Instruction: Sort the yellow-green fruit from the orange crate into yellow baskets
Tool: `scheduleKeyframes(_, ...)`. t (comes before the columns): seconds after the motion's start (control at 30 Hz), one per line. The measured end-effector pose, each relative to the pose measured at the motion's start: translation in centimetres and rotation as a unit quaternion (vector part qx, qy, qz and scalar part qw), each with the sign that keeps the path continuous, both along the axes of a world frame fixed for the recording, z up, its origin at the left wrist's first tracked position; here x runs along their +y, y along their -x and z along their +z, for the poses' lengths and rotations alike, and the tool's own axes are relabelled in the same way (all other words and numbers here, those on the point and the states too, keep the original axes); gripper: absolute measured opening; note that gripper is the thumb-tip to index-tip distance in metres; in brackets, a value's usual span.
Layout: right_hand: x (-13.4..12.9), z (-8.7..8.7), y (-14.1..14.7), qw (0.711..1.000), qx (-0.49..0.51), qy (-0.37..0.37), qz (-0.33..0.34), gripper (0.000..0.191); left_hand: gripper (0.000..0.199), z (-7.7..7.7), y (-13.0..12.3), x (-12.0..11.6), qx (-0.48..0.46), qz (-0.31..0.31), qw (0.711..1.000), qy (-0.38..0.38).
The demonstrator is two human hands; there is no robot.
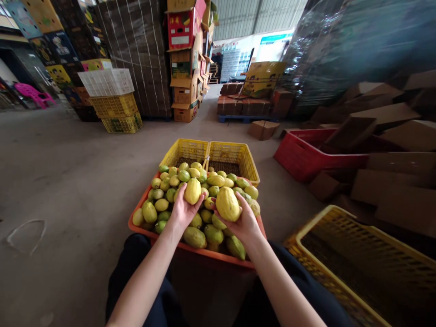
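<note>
My left hand [184, 210] holds a small yellow fruit [192, 191], its fingers and thumb around the sides. In my right hand [243, 218] rests a larger yellow fruit [228, 204], cupped from below and the right. Both fruits are raised over an orange crate [211, 255] heaped with green and yellow fruits [195, 237]. The two hands are apart, with part of the heap visible between them.
Two yellow crates [184, 145] [250, 164] stand just beyond the orange one. At the lower right is another yellow crate [327, 272]. A red crate [294, 156] and loose cardboard [398, 181] lie to the right. Stacked boxes [184, 68] stand farther back.
</note>
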State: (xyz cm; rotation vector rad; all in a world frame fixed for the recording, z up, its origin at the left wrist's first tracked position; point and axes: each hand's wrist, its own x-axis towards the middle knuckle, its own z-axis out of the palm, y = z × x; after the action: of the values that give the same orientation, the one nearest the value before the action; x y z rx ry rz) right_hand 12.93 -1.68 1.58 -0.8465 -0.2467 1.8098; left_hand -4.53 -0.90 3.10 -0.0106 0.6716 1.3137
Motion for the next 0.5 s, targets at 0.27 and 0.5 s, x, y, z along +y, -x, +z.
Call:
scheduleKeyframes(0.27,0.02,0.03,0.09,0.999,0.007,-0.047,0.01,0.027,0.043,0.02,-0.08,-0.35,-0.027,-0.008,0.999,-0.016)
scheduleKeyframes(0.5,0.32,-0.17,0.26,1.0,0.027,-0.005,0.009,0.019,0.054,0.23,-0.16,-0.19,-0.083,-0.023,0.996,-0.021)
